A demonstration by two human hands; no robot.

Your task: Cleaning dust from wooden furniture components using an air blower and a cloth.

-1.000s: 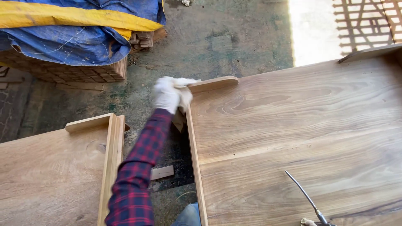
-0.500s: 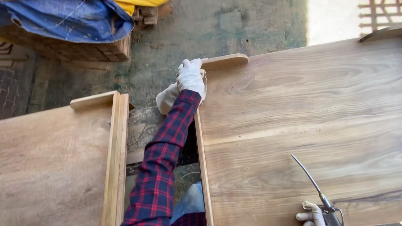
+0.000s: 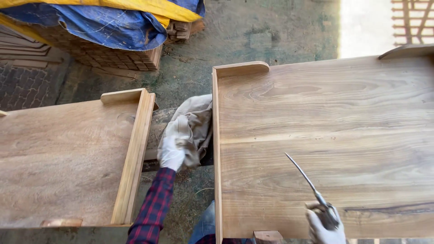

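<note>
Fingers of the white-gloved right hand curl tight around a slim metal nozzle tool with a long thin tube, its tip lying over the broad, smooth-grained wooden panel with raised edge strips. Left hand, gloved too, with a red plaid sleeve, bunches a crumpled beige cloth in the gap beside that panel's edge. Another pale wooden panel lies left. Farther off, stacked timber under blue and yellow tarpaulin rests on rough concrete floor.

Cloth between left panel and right panel; covered stack behind.
</note>
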